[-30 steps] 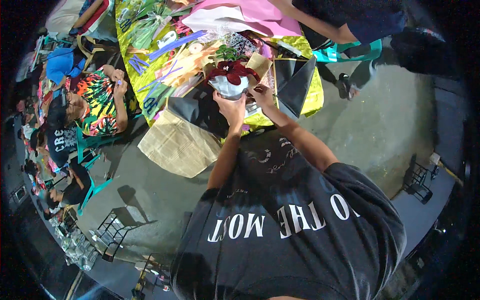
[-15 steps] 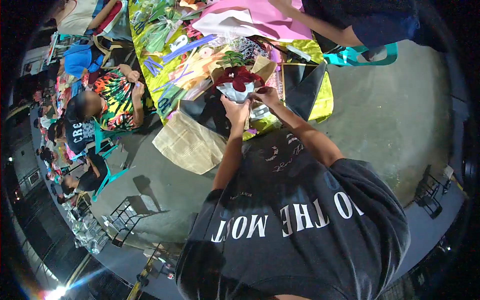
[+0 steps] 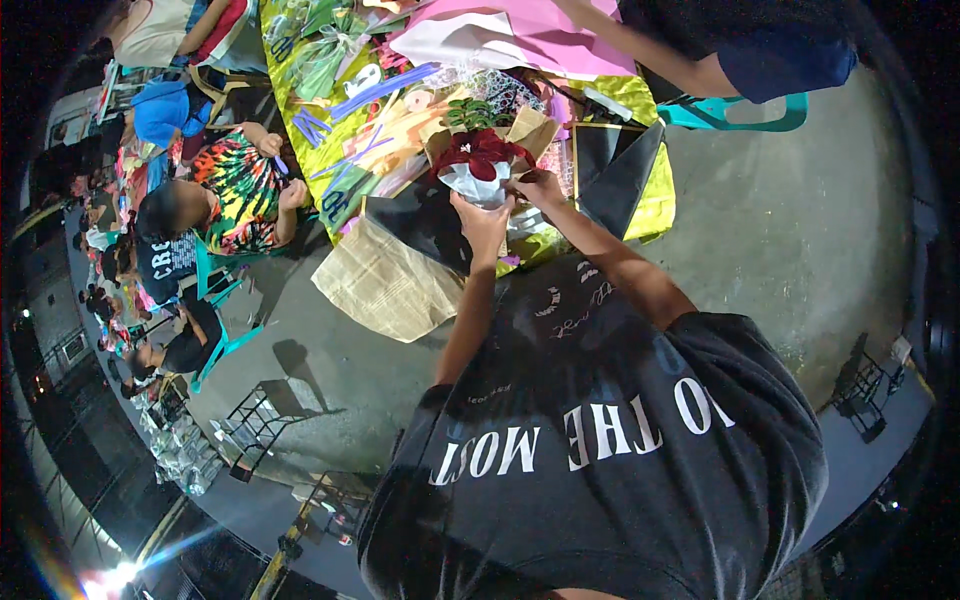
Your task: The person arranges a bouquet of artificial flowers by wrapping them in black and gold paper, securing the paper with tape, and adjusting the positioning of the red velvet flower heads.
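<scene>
A small bouquet stands over the near edge of the table, with a dark red flower (image 3: 480, 155) and green leaves (image 3: 470, 113) behind it. White paper (image 3: 474, 186) wraps its lower front, and brown kraft paper (image 3: 533, 128) rises around the sides. My left hand (image 3: 484, 222) grips the wrapped base from below. At the right side of the white paper, my right hand (image 3: 540, 188) has its fingers pinched against the wrap. What exactly those fingertips hold is too small to make out.
The yellow-covered table (image 3: 655, 200) carries purple strips (image 3: 385, 88), pink wrapping sheets (image 3: 560, 40) and black sheets (image 3: 605, 160). A brown paper sheet (image 3: 388, 283) overhangs the near edge. One person in a tie-dye shirt (image 3: 240, 190) sits left; another person's arm (image 3: 650, 55) reaches in at far right.
The whole view has shifted slightly. Both my hands stay on the bouquet in much the same pose. The hands of the person on the left have moved a little farther apart.
</scene>
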Tool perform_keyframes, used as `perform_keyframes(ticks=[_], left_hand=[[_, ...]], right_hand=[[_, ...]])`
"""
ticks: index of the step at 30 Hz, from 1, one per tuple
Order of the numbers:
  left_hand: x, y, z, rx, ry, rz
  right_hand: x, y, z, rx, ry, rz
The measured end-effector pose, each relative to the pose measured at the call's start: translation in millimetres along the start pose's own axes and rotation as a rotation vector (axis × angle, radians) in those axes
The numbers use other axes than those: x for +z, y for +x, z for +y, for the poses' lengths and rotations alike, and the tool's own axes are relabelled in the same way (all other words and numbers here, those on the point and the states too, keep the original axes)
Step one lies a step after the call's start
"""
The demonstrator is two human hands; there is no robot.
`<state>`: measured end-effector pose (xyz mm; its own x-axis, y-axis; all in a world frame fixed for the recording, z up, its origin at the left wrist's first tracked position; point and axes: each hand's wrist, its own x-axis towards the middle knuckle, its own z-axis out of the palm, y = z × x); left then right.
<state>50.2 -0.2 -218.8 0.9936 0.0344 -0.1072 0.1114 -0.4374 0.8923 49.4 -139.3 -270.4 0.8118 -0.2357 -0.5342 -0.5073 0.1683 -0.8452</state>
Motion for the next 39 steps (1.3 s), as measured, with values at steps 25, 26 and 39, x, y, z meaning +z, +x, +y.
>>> perform_keyframes(ticks=[25,26,39], left_hand=[[-20.4,-4.4,37.0,-0.198,-0.302,-0.265],[-22.0,-5.5,51.2,-0.185,-0.29,-0.319],[-16.1,-47.2,139.1,-0.014,-0.13,-0.408]], right_hand=[[-46.3,-55.1,-21.8,0.176,0.506,-0.617],[-49.3,-66.1,-25.6,0.176,0.568,-0.589],[-82.8,-129.9,-58.2,0.017,0.585,-0.263]])
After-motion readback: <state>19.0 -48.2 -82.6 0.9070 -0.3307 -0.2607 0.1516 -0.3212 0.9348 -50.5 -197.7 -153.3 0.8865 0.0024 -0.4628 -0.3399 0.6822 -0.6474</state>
